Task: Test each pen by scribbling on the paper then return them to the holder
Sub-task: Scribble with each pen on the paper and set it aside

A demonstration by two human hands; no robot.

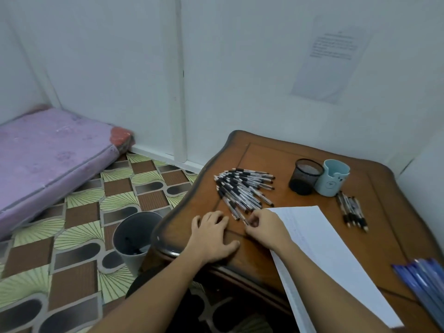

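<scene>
Okay, head view only. Left hand lies flat on the table, palm down, fingers spread and straight, holding nothing; lower centre of frame. Right hand sits just right of it, fingers curled, thumb and fingertips pinching one pen at the near edge of the pile. Only a short bit of that pen shows past the fingers.

Pile is many black-and-white pens fanned out on the table, centre of frame, just above both hands. Paper is white and lies on the table right of the right hand, running down to lower right; the right forearm crosses its left edge.

Mesh holder, black, stands upright at centre right. Blue holder is upright and touches its right side. Small group of pens lies side by side just below the blue holder, near the paper's top right corner. Blue pens sit at the lower right edge, blurred.

Off the table: grey bin on the patterned floor beside the table's left edge, something dark inside. Purple mattress at left. Printed sheet on the wall, upper right.
</scene>
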